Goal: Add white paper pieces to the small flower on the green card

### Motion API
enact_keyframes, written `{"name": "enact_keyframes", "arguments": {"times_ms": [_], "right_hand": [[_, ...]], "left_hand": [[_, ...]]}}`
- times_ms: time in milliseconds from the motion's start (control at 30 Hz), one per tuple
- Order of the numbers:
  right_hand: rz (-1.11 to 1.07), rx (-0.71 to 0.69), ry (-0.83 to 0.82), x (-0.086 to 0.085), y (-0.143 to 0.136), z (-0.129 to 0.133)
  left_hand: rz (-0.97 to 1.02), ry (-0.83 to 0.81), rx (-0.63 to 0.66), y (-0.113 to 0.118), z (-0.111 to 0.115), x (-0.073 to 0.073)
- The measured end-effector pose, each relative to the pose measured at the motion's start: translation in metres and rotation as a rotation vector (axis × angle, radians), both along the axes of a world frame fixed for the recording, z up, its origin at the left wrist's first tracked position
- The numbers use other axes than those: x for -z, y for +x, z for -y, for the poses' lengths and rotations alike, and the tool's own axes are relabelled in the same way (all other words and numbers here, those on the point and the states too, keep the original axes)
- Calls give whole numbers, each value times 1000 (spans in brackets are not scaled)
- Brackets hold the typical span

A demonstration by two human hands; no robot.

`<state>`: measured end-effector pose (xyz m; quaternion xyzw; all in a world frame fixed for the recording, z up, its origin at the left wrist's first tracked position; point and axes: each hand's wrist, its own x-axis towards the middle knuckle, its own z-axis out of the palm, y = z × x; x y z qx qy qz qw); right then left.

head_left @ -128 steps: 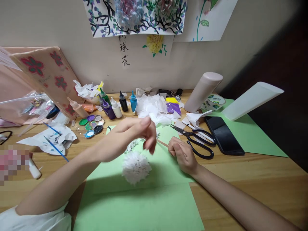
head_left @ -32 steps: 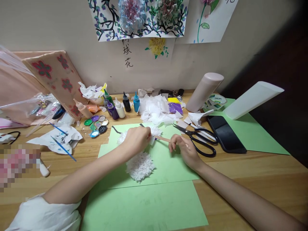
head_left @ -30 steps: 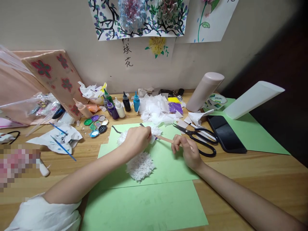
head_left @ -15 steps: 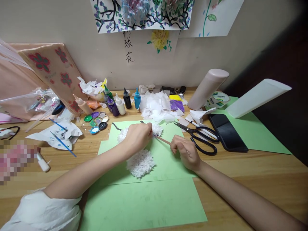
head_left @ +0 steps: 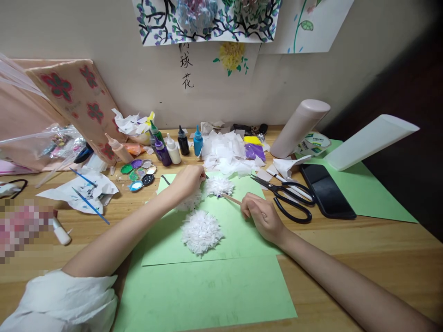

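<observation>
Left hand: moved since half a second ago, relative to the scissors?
Yes. The left hand has drawn back, away from the scissors and off the small white tuft, toward the paint bottles. The right hand holds the stick.

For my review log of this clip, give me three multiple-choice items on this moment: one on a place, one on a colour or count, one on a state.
1. Where do the black scissors lie?
A. On the wooden table, right of the right hand
B. On the paint palette
C. Under the left arm

2. What colour is the paper sheet under the white tissue pompoms?
A. Pink
B. Light green
C. Blue

3. What is the right hand doing?
A. Lying flat and open
B. Closed on a thin wooden stick
C. Gripping the phone

Answers:
1 A: the scissors rest on the table between that hand and the dark phone.
2 B: the pompom sits on light green paper.
3 B: the fingers are curled around the stick, whose far end meets another pompom beside the left hand.
</observation>
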<state>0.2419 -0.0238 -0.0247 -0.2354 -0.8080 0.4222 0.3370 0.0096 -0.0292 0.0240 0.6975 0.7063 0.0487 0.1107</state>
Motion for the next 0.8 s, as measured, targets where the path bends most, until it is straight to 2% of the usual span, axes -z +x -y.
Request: {"name": "enact_keyframes", "arguments": {"times_ms": [100, 167, 433, 600, 800], "right_hand": [[-6, 81, -159, -1, -3, 2], [-21, 90, -186, -1, -4, 3], [-202, 83, 24, 2, 6, 8], [-122, -35, 105, 1, 5, 8], [-100, -39, 168, 1, 3, 6]], "left_hand": [[40, -14, 12, -4, -5, 4], [50, -10, 10, -4, -5, 5], [67, -4, -6, -3, -4, 5], [74, 1, -2, -3, -4, 6], [83, -5, -8, -3, -4, 5]]}}
